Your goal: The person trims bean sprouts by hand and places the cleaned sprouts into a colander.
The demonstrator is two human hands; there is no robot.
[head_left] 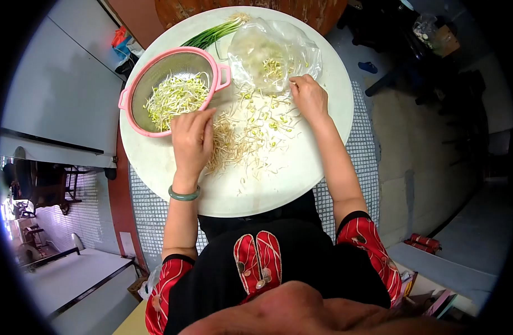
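My left hand point(190, 137), with a green bangle on the wrist, is closed beside the near right rim of a pink-rimmed colander point(127, 110). Bean sprouts point(178, 95) lie heaped inside it. What the left fingers hold, if anything, is hidden. My right hand point(311, 99) is closed in a pinch at the lower right edge of a clear plastic bag point(251, 47) with more sprouts in it. I cannot make out anything between those fingertips. A pile of brownish root ends point(225, 142) and loose sprouts point(270, 125) lie between my hands.
Everything rests on a round white table point(256, 201). Green onions point(211, 34) lie at its far edge, behind the colander. A brown wooden surface point(251, 6) stands beyond the table. A blue slipper point(368, 67) is on the floor to the right.
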